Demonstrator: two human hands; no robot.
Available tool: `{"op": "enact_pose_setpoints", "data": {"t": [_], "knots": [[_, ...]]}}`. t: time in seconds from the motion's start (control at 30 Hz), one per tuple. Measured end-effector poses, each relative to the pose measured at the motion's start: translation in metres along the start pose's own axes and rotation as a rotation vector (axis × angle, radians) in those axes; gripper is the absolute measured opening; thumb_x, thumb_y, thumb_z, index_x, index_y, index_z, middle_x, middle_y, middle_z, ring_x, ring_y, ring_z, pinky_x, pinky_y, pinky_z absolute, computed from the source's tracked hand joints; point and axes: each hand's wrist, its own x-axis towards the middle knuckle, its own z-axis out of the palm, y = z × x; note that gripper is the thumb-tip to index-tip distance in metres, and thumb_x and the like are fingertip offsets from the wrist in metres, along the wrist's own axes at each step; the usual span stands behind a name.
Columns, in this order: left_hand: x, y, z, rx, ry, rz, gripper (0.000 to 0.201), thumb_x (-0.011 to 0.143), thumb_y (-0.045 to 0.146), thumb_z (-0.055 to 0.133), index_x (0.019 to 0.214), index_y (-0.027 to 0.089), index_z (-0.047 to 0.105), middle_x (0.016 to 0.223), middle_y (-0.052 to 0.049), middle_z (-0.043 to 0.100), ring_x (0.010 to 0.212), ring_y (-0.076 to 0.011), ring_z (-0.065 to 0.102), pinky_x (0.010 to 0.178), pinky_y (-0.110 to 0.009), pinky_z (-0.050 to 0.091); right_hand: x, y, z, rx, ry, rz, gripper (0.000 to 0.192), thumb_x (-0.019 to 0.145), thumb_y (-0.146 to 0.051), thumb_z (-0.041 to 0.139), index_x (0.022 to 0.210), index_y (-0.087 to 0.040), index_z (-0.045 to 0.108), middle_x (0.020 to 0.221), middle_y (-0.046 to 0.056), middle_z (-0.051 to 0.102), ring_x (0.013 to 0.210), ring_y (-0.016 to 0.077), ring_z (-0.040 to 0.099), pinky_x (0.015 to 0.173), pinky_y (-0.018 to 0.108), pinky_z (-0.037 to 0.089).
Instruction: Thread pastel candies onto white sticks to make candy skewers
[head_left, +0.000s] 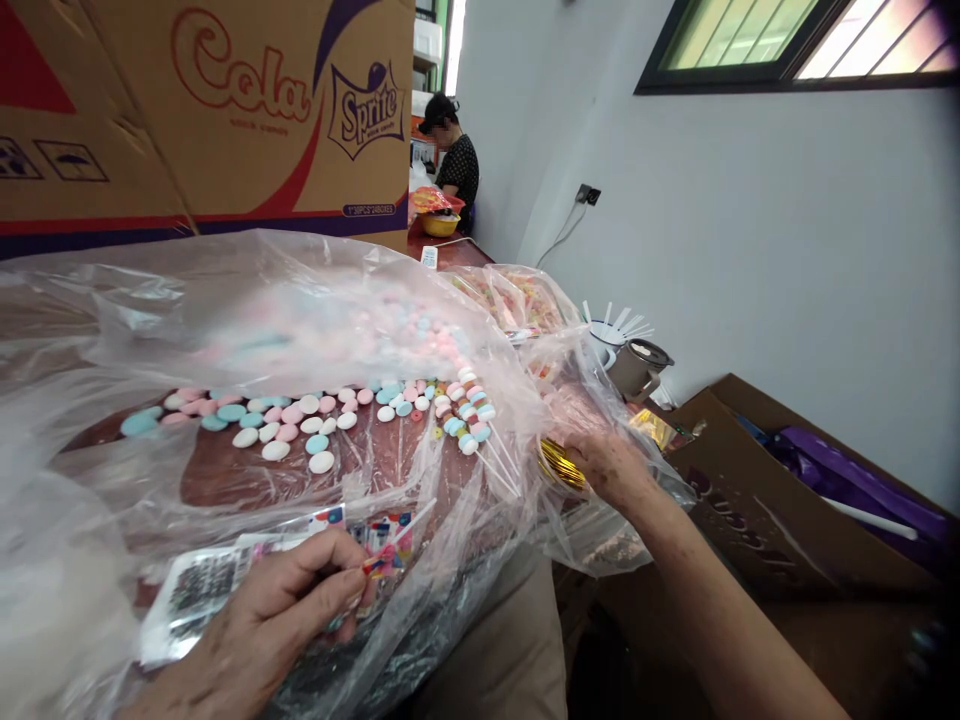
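Packing step in hand, likely; left hand [262, 625] pinches a small printed candy wrapper on a white stick [386, 545], lower centre; right hand [611, 465] grips a gold twist-tie coil [561, 465], centre right; next move needs a tie pulled free; pastel candy discs [300, 425] lie on the plastic-covered table [225, 480].

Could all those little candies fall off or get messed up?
Maybe. The loose candies lie on a crinkly plastic sheet that hangs over the table edge; a tug could send them rolling. The left hand pinches a small printed wrapper right on that sheet, so pulling it might drag the plastic. The right hand reaches for gold twist ties close to the finished candy sticks and could bump them.
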Motion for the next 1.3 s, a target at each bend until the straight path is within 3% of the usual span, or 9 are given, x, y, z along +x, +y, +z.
{"op": "enact_pose_setpoints", "data": {"t": [0.23,0.4,0.67,0.8,1.0,1.3], "knots": [[-0.001,0.000,0.000,-0.075,-0.051,-0.037,0.039,0.085,0.057,0.069,0.073,0.020,0.065,0.073,0.000,0.065,0.062,-0.0138,0.057,0.057,-0.021,0.041,-0.003,-0.007,-0.004,-0.046,-0.013,0.050,0.032,0.097,-0.021,0.052,0.124,-0.023,0.069,0.095,0.012,0.074,0.085,0.0239,0.070,0.068,0.028,0.043],[-0.001,-0.001,0.003,-0.155,-0.055,-0.059,0.035,0.081,0.053,0.074,0.074,0.020,0.066,0.074,0.000,0.066,0.060,-0.0139,0.058,0.055,-0.022,0.042,-0.002,-0.004,0.000,-0.032,0.022,-0.006,0.033,0.099,-0.015,0.045,0.119,-0.020,0.069,0.097,0.010,0.072,0.090,0.0207,0.068,0.070,0.026,0.042],[0.001,0.004,0.007,-0.080,-0.050,-0.020,0.036,0.082,0.053,0.073,0.073,0.019,0.068,0.072,-0.002,0.069,0.057,-0.0134,0.058,0.054,-0.022,0.043,-0.001,0.006,0.009,-0.007,0.094,0.000,0.032,0.104,-0.027,0.040,0.121,-0.022,0.066,0.096,0.009,0.073,0.085,0.0209,0.068,0.066,0.027,0.040],[0.001,0.006,0.009,-0.138,-0.052,-0.043,0.041,0.079,0.058,0.075,0.072,0.018,0.068,0.074,-0.002,0.069,0.056,-0.0127,0.059,0.055,-0.022,0.046,0.001,0.009,0.013,0.013,0.108,0.028,0.031,0.104,-0.031,0.041,0.113,-0.019,0.069,0.085,0.008,0.072,0.076,0.0212,0.066,0.060,0.028,0.034],[0.001,0.008,0.012,-0.193,-0.063,-0.058,0.043,0.077,0.058,0.077,0.072,0.017,0.067,0.072,-0.001,0.068,0.055,-0.0114,0.059,0.053,-0.020,0.044,0.000,0.013,0.015,0.064,0.131,-0.048,0.029,0.102,-0.030,0.045,0.101,-0.025,0.074,0.099,0.006,0.071,0.085,0.0191,0.065,0.065,0.026,0.036],[0.004,0.007,0.013,-0.212,-0.084,-0.061,0.039,0.079,0.056,0.077,0.074,0.018,0.068,0.073,0.000,0.068,0.056,-0.0113,0.060,0.054,-0.020,0.046,0.005,0.022,0.023,0.102,0.137,-0.088,0.029,0.098,-0.023,0.044,0.089,-0.019,0.071,0.084,0.007,0.071,0.077,0.0188,0.062,0.063,0.026,0.035]]}}
